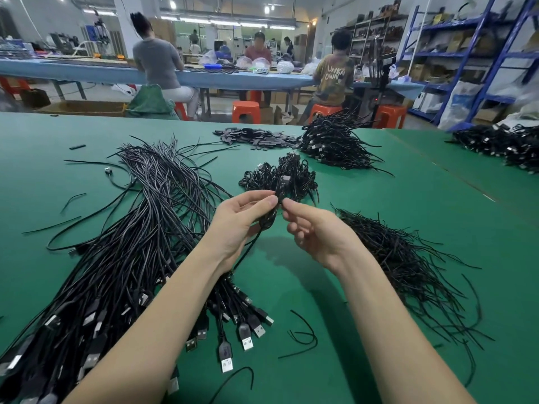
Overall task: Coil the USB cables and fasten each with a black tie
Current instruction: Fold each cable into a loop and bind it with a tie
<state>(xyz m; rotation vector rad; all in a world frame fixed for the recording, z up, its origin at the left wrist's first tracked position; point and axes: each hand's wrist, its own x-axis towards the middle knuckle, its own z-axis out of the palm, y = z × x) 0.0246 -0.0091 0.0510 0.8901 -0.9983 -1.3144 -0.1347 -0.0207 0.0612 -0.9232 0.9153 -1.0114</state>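
My left hand [237, 220] grips a black USB cable [272, 212] folded into a small bundle, held above the green table [320, 301]. A loose end of it trails down toward my left wrist. My right hand [313, 231] pinches the top of the same bundle with thumb and forefinger, right beside the left fingertips. A big heap of uncoiled USB cables [140, 243] lies to the left, plugs toward me. A pile of thin black ties [408, 258] lies to the right. Coiled, tied cables [280, 174] sit in a small heap just beyond my hands.
A larger heap of cables [335, 144] and a patch of small black parts [253, 137] lie farther back. More cables [501, 144] sit at the far right. Stray ties [303, 336] lie near the front edge. People sit at a blue bench [87, 72] behind, with orange stools [246, 111].
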